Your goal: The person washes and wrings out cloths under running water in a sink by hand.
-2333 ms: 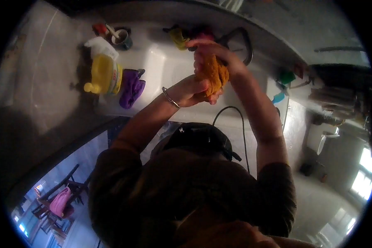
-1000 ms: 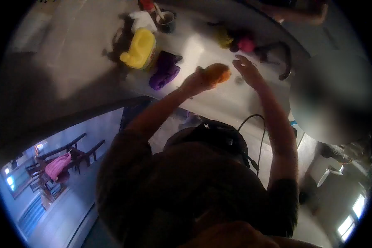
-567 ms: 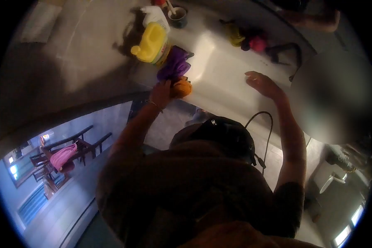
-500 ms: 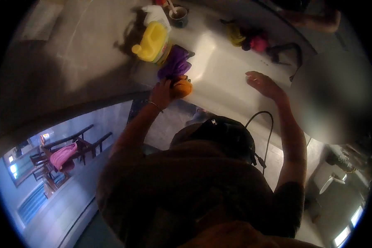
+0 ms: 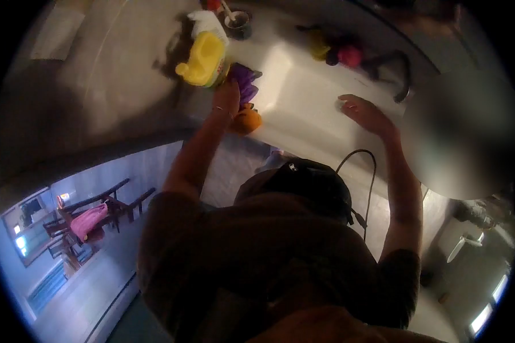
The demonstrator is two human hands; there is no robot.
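My left hand (image 5: pixel 228 98) is at the left side of a bunched purple cloth or glove (image 5: pixel 245 83), just below a yellow jug (image 5: pixel 203 60). Its fingers are dark and partly hidden, so I cannot make out whether they grip the purple item. An orange cloth-like item (image 5: pixel 247 121) lies on the sink's near left rim, close to my left wrist. Over the white sink basin (image 5: pixel 309 86), my right hand (image 5: pixel 365 115) has its fingers curled, with a small pale thing at the fingertips that is too small to name.
A white bottle (image 5: pixel 209 26) stands behind the jug, beside a dark cup (image 5: pixel 238 24) with a stick-like handle in it. Yellow and pink items (image 5: pixel 349 55) lie on the far rim near a dark faucet (image 5: pixel 403 74). A cable (image 5: pixel 374 171) loops before my body.
My left hand has moved from the orange item up to the purple one, leaving the orange item on the rim. My right hand has barely moved; its fingers look more curled.
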